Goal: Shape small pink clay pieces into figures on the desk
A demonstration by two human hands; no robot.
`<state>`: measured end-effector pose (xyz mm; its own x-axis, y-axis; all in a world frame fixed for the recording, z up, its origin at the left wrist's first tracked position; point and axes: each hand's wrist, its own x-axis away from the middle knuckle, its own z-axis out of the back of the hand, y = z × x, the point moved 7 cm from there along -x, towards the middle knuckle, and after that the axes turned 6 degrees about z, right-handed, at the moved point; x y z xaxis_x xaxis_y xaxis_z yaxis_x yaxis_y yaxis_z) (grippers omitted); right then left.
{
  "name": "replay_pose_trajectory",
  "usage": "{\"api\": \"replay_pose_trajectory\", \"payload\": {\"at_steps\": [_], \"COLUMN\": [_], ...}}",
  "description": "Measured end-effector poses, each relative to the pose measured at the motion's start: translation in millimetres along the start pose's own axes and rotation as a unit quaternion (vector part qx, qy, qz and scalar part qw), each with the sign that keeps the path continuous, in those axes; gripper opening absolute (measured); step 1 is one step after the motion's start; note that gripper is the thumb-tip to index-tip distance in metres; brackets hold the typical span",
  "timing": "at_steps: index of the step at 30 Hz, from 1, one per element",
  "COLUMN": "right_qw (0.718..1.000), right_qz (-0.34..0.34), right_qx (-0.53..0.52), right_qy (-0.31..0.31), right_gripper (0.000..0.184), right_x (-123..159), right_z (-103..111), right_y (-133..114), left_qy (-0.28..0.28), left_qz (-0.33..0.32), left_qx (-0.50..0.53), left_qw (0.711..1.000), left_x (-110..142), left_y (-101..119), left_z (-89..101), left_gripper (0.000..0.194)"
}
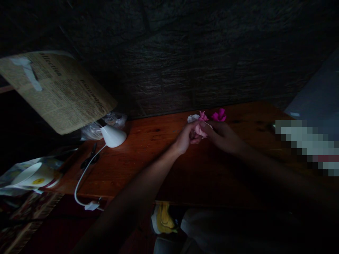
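Over the wooden table, my left hand (184, 138) and my right hand (224, 137) meet with their fingers closed around a small pale pink, soft-looking piece (201, 130). Dim light hides whether it is clay, cloth or paper. Just behind the fingers lie a darker pink ruffled piece (203, 115) and a whitish petal-like piece (193, 118). A bright magenta flower-like piece (219, 115) rests on the table a little to the right of these.
On the table's left stands a lamp with a white base (113, 137), a newsprint-patterned shade (58, 88) and a trailing white cord (79, 180). Dark scissors (90, 160) lie near it. A paper cup (34, 175) is at far left. A dark wall (164, 63) rises behind the table (137, 155).
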<state>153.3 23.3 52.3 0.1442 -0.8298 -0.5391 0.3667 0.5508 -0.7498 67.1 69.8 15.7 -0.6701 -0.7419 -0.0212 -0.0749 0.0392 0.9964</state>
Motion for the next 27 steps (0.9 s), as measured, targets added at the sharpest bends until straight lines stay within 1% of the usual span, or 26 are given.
{"api": "replay_pose_trajectory", "payload": {"at_steps": [2, 4, 6, 8, 10, 12, 13, 15, 18, 22, 24, 27], "right_qw": [1.000, 0.999, 0.998, 0.995, 0.993, 0.990, 0.987, 0.986, 0.989, 0.988, 0.982, 0.973], "right_qz": [-0.011, -0.032, -0.055, -0.076, -0.092, -0.097, -0.094, -0.083, -0.066, -0.077, -0.091, -0.096], "right_qx": [0.005, 0.002, -0.020, -0.041, -0.021, 0.026, 0.044, 0.042, 0.026, 0.077, 0.115, 0.164], "right_qy": [0.005, 0.023, 0.039, 0.049, 0.070, 0.103, 0.119, 0.138, 0.131, 0.108, 0.118, 0.127], "right_gripper": [0.060, 0.060, 0.060, 0.061, 0.060, 0.057, 0.055, 0.052, 0.051, 0.052, 0.054, 0.058], "right_x": [0, 0, 1, 2, 2, 4, 4, 4, 3, 2, 3, 4], "right_z": [1, 3, 4, 5, 8, 14, 17, 20, 19, 19, 23, 25], "right_y": [2, 6, 10, 15, 19, 19, 18, 16, 13, 15, 17, 15], "left_qy": [0.015, 0.025, 0.029, 0.044, 0.063, 0.075, 0.076, 0.072, 0.057, 0.068, 0.091, 0.149], "left_qz": [-0.018, -0.035, -0.047, -0.065, -0.075, -0.068, -0.061, -0.056, -0.064, -0.069, -0.072, -0.077], "left_qx": [0.004, -0.023, -0.055, -0.064, -0.063, -0.071, -0.078, -0.091, -0.106, -0.079, -0.065, -0.067], "left_qw": [1.000, 0.999, 0.997, 0.995, 0.993, 0.992, 0.992, 0.992, 0.991, 0.992, 0.991, 0.984], "left_x": [-1, 0, 2, 4, 4, 4, 4, 3, 2, 3, 3, 2], "left_y": [2, 4, 7, 12, 14, 14, 13, 10, 7, 6, 7, 7], "left_z": [1.1, -0.9, -4.7, -6.5, -5.8, -3.9, -3.1, -1.7, -2.3, -2.7, -0.1, 10.4], "left_gripper": [0.054, 0.056, 0.055, 0.051, 0.048, 0.048, 0.048, 0.049, 0.048, 0.045, 0.044, 0.046]}}
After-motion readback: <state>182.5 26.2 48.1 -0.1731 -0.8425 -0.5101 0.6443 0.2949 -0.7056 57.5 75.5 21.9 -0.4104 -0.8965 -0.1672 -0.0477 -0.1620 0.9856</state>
